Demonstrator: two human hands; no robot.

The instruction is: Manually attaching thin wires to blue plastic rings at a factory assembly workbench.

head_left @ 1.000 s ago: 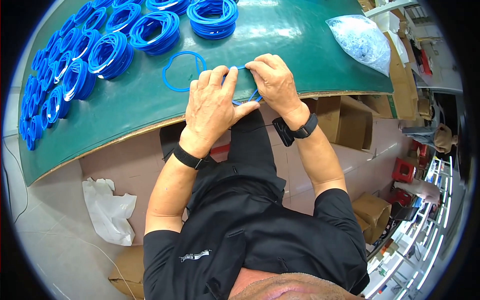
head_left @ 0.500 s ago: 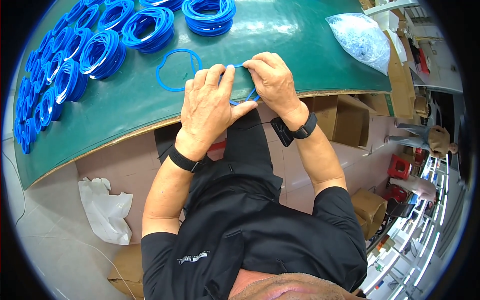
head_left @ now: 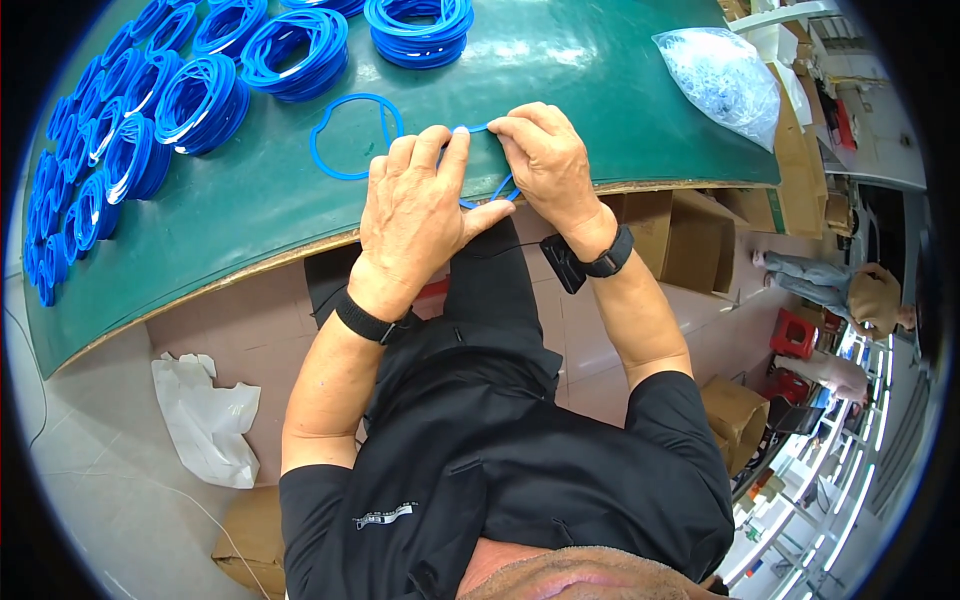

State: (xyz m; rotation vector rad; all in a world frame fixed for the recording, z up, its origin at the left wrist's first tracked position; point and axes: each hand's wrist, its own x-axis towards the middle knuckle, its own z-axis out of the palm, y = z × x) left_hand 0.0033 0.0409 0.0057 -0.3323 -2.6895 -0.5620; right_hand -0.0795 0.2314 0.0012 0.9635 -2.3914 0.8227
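Note:
A length of thin blue tubing runs between my hands near the front edge of the green-topped table. My right hand pinches it between thumb and fingertips. Over the same tubing lies my left hand, palm down, fingers stretched out and thumb spread toward the right; its fingertips reach the tubing, while the part beneath the palm is hidden. A blue tubing loop rests flat on the table just left of my left hand; whether it joins the held piece is hidden.
Many coiled blue tubing bundles fill the table's left and back. At the back right lies a clear plastic bag with pale contents. Below stand an open cardboard box and crumpled white sheeting. Another person is farther right.
My hands keep almost the same pose on the tubing. The view has shifted slightly, and the person at the far right has moved a little.

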